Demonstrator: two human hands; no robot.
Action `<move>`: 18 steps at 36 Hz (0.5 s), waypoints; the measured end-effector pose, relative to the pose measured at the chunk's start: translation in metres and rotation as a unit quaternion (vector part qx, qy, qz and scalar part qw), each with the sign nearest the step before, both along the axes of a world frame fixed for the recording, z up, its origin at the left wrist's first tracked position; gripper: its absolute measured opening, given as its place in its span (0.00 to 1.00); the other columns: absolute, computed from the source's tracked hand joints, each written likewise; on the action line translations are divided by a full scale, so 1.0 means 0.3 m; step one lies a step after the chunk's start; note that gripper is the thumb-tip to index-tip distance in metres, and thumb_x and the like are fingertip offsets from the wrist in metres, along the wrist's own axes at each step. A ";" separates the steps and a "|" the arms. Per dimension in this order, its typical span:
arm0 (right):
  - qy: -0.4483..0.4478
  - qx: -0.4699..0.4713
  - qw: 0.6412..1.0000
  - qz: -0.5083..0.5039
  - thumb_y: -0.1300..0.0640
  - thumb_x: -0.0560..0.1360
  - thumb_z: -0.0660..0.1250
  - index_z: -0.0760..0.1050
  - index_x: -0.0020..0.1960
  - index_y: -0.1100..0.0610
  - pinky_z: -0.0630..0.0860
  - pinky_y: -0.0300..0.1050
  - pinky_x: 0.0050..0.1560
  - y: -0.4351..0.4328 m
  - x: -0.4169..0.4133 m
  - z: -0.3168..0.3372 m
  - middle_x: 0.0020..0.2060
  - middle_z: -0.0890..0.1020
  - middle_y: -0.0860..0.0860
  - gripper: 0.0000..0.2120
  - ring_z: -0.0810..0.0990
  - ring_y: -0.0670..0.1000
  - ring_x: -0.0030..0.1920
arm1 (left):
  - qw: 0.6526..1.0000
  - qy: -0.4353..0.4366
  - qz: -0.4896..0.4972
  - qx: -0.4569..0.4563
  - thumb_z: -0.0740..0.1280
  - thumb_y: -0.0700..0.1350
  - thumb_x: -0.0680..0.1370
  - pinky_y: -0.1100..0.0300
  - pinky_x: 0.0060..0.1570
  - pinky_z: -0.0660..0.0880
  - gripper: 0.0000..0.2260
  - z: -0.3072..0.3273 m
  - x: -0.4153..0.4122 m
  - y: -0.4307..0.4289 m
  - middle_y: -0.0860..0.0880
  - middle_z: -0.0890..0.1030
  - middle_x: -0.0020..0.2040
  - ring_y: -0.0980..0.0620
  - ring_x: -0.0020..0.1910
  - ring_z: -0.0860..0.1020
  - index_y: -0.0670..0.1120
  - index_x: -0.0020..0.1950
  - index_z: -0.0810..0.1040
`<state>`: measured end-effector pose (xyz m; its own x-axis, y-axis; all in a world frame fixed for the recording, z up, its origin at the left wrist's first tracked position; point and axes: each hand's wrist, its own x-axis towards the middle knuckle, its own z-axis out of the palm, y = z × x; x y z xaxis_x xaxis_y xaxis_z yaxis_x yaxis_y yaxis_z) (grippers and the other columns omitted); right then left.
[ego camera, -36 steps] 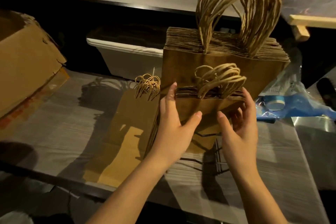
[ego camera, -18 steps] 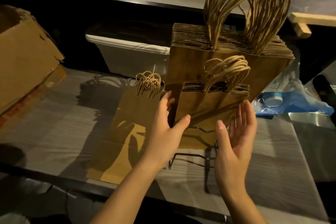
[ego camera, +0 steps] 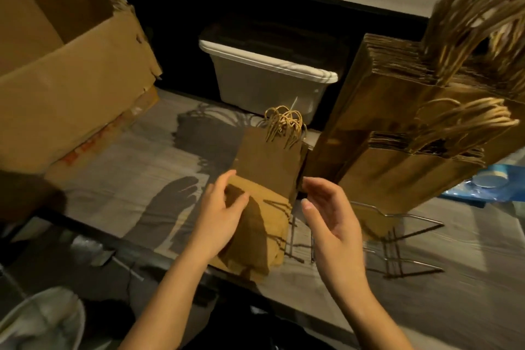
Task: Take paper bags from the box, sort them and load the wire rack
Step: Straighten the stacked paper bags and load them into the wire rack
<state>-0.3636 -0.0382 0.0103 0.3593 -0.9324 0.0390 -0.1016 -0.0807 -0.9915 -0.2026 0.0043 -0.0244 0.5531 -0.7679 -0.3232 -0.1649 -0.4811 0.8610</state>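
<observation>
The cardboard box [ego camera: 71,88] sits far left on the surface [ego camera: 136,167]. Your left hand [ego camera: 221,216], fingers relaxed and gripping nothing, is over the flat paper bags [ego camera: 267,167] lying mid-surface. Your right hand [ego camera: 332,216] is loosely open beside them, holding nothing. Rightward, upright bags [ego camera: 397,173] fill the wire rack [ego camera: 397,247].

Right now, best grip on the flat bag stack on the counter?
Grip the flat bag stack by its long side edges, mid-length, one hand from each side. It lies flat, twine handles pointing away, both sides reachable; left hand at its left edge, right hand open beside the right. Handles alone might splay it.
</observation>
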 end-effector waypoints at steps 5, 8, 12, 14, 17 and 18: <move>0.021 0.133 0.991 0.012 0.61 0.77 0.64 0.73 0.57 0.47 0.71 0.50 0.65 0.016 0.073 -0.048 0.58 0.78 0.48 0.12 0.75 0.46 0.62 | 0.999 0.015 0.010 0.030 0.63 0.47 0.80 0.62 0.58 0.63 0.24 -0.024 0.053 0.021 0.51 0.64 0.72 0.53 0.69 0.65 0.54 0.75 0.60; 0.053 0.182 0.982 0.017 0.57 0.78 0.65 0.69 0.59 0.44 0.71 0.41 0.60 0.019 0.097 -0.079 0.62 0.73 0.45 0.13 0.72 0.43 0.62 | 0.998 0.025 -0.002 0.051 0.62 0.47 0.80 0.64 0.54 0.63 0.26 -0.036 0.066 0.020 0.55 0.67 0.68 0.58 0.62 0.67 0.52 0.76 0.58; 0.110 0.222 0.969 0.008 0.55 0.76 0.67 0.63 0.69 0.47 0.66 0.52 0.69 0.024 0.112 -0.129 0.67 0.70 0.47 0.24 0.69 0.49 0.67 | 0.995 0.026 -0.021 0.089 0.62 0.49 0.80 0.56 0.66 0.63 0.27 -0.067 0.088 0.016 0.49 0.62 0.75 0.49 0.73 0.62 0.49 0.77 0.57; 0.129 0.238 0.963 0.004 0.55 0.76 0.68 0.60 0.73 0.50 0.65 0.52 0.70 0.029 0.119 -0.149 0.68 0.68 0.47 0.29 0.67 0.49 0.68 | 0.993 0.034 -0.033 0.104 0.61 0.49 0.80 0.56 0.65 0.64 0.26 -0.073 0.092 0.015 0.49 0.63 0.74 0.49 0.72 0.63 0.48 0.77 0.57; 0.118 0.273 0.955 0.015 0.58 0.76 0.67 0.57 0.74 0.51 0.69 0.45 0.65 0.043 0.133 -0.157 0.66 0.68 0.45 0.31 0.69 0.47 0.63 | 0.993 0.027 -0.034 0.107 0.61 0.48 0.81 0.69 0.42 0.69 0.26 -0.084 0.094 0.017 0.57 0.74 0.51 0.61 0.44 0.73 0.48 0.77 0.57; 0.117 0.279 0.953 0.021 0.59 0.76 0.67 0.57 0.74 0.51 0.70 0.42 0.62 0.049 0.138 -0.154 0.63 0.70 0.44 0.30 0.71 0.46 0.61 | 0.993 0.017 -0.032 0.109 0.61 0.47 0.81 0.69 0.35 0.66 0.26 -0.087 0.094 0.018 0.60 0.71 0.44 0.64 0.37 0.69 0.47 0.77 0.57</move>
<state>-0.3222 -0.0234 -0.0359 0.3353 -0.7693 -0.5439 -0.3342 0.4426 -0.8321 -0.1743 0.0097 -0.0503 0.4904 -0.7115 -0.5033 -0.1734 -0.6456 0.7437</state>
